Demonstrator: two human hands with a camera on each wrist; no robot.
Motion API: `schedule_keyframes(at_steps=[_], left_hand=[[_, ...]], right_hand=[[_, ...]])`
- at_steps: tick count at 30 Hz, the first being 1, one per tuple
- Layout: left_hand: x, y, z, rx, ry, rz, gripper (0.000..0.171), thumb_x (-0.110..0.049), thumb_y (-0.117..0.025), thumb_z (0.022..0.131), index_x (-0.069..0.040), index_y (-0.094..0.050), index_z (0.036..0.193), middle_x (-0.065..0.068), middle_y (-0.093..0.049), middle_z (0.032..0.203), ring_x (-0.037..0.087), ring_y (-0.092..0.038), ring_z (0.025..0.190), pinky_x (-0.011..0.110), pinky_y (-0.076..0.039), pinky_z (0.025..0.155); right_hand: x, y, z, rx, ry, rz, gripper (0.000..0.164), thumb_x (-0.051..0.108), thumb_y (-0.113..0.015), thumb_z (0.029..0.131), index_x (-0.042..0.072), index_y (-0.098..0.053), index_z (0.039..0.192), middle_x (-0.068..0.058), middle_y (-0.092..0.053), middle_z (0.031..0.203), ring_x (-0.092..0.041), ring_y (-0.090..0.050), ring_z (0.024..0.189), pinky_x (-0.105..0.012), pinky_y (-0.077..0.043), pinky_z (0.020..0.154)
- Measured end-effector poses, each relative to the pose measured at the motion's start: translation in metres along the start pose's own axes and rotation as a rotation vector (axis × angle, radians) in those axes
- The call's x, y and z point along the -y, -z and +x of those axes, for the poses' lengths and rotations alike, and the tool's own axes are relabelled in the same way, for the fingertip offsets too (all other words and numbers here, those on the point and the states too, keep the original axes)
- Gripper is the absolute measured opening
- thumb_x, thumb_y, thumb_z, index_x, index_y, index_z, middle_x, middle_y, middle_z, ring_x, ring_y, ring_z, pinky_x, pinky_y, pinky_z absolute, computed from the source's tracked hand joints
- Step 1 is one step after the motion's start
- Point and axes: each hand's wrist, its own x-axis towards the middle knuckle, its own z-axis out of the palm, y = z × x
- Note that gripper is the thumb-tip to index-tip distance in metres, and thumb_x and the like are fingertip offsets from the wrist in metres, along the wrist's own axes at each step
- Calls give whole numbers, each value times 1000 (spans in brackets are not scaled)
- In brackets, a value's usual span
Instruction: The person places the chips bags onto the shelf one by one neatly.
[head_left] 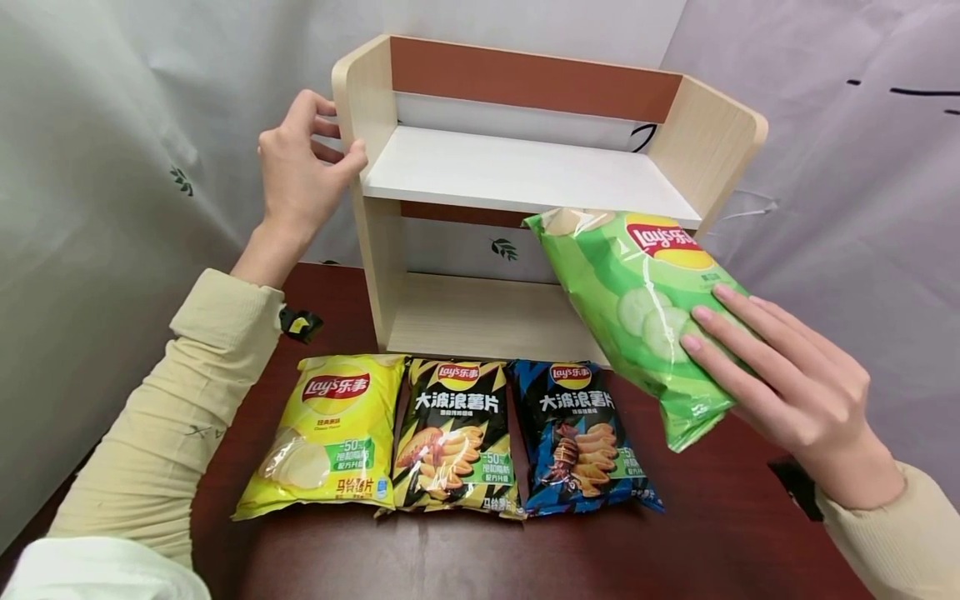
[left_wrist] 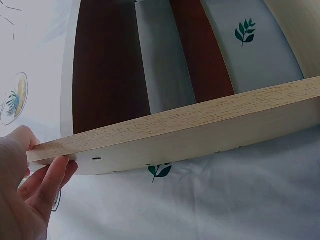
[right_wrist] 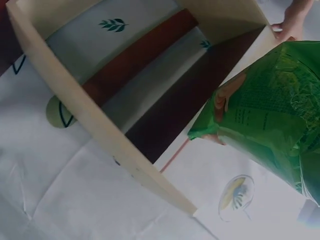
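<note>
My left hand (head_left: 303, 167) pinches the front edge of the left side panel of a small wooden shelf (head_left: 525, 171), near its top. In the left wrist view, the thumb and fingers of the left hand (left_wrist: 30, 185) lie on opposite sides of that panel. A green bag of potato chips (head_left: 600, 275) is in my right hand (head_left: 802, 383), tilted in front of the shelf's right half. Several fingers spread over its printed front; the thumb is hidden behind it in the head view. The right wrist view shows the back of the green bag (right_wrist: 270, 120).
Three more chip bags lie side by side before the shelf: a yellow one (head_left: 322, 433), a black-and-yellow one (head_left: 457, 433) and a blue-and-black one (head_left: 581, 437). They rest on a dark red-brown table (head_left: 450, 558). Pale patterned cloth (head_left: 210, 100) hangs behind and around.
</note>
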Motion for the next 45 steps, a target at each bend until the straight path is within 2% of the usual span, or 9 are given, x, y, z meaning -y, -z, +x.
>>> schedule_keyframes(at_steps=[8, 13, 23, 31, 33, 35, 39, 45], left_hand=[[0, 0, 0, 5, -5, 1, 36, -33, -54, 80, -9, -55, 107, 7, -69, 101, 25, -68, 79, 34, -56, 76], [0, 0, 0, 3, -4, 5, 36, -33, -54, 80, -9, -54, 107, 7, -69, 101, 24, -68, 79, 33, -56, 76], [0, 0, 0, -23, -28, 4, 33, -31, -55, 79, -10, -57, 104, 5, -70, 97, 21, -68, 74, 27, -56, 70], [-1, -1, 0, -20, -19, 4, 33, -31, -55, 79, -10, -57, 104, 5, -70, 97, 21, -68, 74, 26, -56, 71], [0, -1, 0, -20, -9, 1, 33, -32, -55, 79, -11, -57, 104, 5, -70, 98, 16, -68, 72, 26, -56, 71], [0, -1, 0, -21, 0, -7, 32, -32, -56, 78, -12, -57, 103, 4, -70, 97, 5, -65, 66, 23, -56, 70], [0, -1, 1, -28, 5, -12, 31, -31, -56, 78, -12, -57, 103, 4, -71, 97, -17, -49, 57, 18, -54, 67], [1, -1, 1, -36, 3, -9, 32, -32, -56, 77, -12, -58, 103, 3, -71, 97, -20, -46, 57, 15, -53, 65]], right_hand=[[-11, -14, -3, -46, -24, 15, 12, 11, -67, 77, 10, -72, 88, -13, -71, 87, -35, -66, 84, -51, -51, 76], [-13, -25, 6, -64, -35, 17, 12, 13, -68, 77, 11, -72, 88, -12, -71, 89, -34, -66, 85, -52, -51, 77], [-9, -42, 36, -18, -61, -11, 15, 11, -63, 82, 11, -71, 94, -10, -70, 98, -29, -65, 96, -47, -51, 83], [-17, -58, 47, 14, -69, -16, 23, 2, -61, 80, 12, -70, 98, -8, -70, 101, -27, -64, 100, -45, -51, 85], [-20, -63, 49, 18, -67, -23, 27, -1, -61, 78, 13, -70, 99, -7, -70, 102, -26, -64, 101, -44, -51, 85], [-22, -67, 52, 21, -66, -22, 31, -5, -58, 77, 13, -70, 99, -7, -70, 102, -26, -63, 101, -43, -51, 85], [-25, -72, 58, 41, -72, -15, 30, -3, -59, 78, 14, -69, 101, -6, -69, 104, -25, -63, 103, -43, -51, 86], [-31, -84, 67, 96, -64, -29, 30, 0, -57, 81, 15, -68, 105, -6, -68, 106, -24, -61, 106, -40, -50, 88]])
